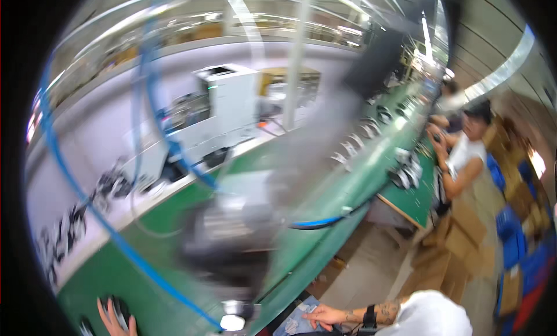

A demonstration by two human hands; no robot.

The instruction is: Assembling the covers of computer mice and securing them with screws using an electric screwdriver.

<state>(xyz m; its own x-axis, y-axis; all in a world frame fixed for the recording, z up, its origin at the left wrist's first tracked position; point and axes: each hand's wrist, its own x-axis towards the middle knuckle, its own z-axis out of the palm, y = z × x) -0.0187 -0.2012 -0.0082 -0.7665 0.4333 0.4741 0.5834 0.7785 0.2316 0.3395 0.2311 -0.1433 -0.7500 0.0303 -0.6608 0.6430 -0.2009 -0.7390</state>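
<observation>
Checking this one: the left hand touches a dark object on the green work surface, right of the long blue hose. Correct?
Wrong side: the head view shows the left hand touching the dark object on the green work surface, left of the long blue hose.

Long bench (145, 301), with the person's left hand (116, 328) over its near left part, an object (121, 309) between the fingers. Behind the bench: a machine (235, 110). To its right: a side table (422, 209) bearing a heap of parts (407, 172) (a co-worker (469, 153) is at its right side), then cartons (464, 229) and bins (512, 234).
</observation>
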